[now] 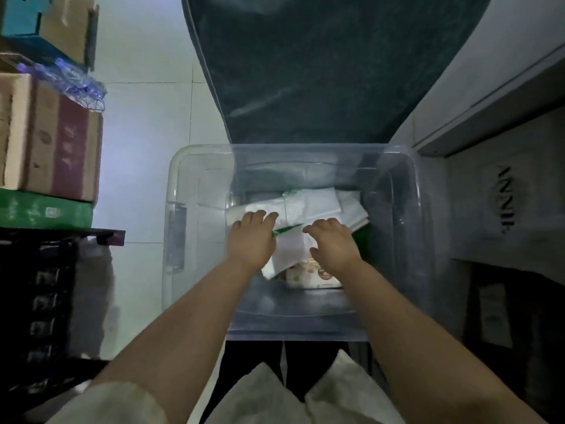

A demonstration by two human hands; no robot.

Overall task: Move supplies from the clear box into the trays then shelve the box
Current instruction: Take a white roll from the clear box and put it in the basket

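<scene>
A clear plastic box (183,228) stands on the floor in front of me, open at the top. Inside lie several white packets with green edges (321,203) and a printed white pack (318,275) near the front. Both my hands reach down into the box. My left hand (252,238) rests on the white packets at the left, fingers curled over one. My right hand (334,241) hovers over the packets at the right with fingers bent and apart. Whether either hand grips a packet is hidden from me.
Cardboard boxes (52,142) are stacked on a green box (46,209) and a black crate (39,301) at the left. A dark teal mat (321,65) lies beyond the clear box. White shelving (489,96) and a white bag with lettering (504,203) stand at the right.
</scene>
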